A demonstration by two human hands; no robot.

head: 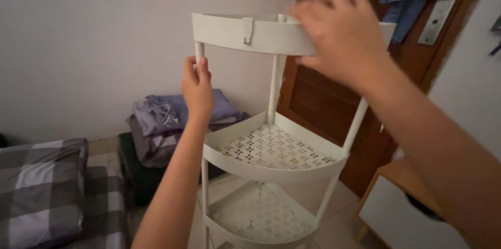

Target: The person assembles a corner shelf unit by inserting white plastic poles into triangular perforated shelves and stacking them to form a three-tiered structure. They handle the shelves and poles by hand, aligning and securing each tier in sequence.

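steadying the white three-tier corner shelf (271,147) — left hand (197,88) clamped round its front post (199,51), right hand (342,35) loosely curled on the top tray (245,34) — next likely seating that tray squarely.

Your left hand (197,88) was bare; no ring, glove or watch showed on it, and the forearm below ran uncovered to the lower edge of the view; no sleeve reached it. Your right hand (342,38) was likewise bare, blurred at the fingers (318,11); its wrist carried no band or strap; the right forearm showed no cuff or fabric anywhere along its visible length; both arms were slim, nails short and unpainted on the left.
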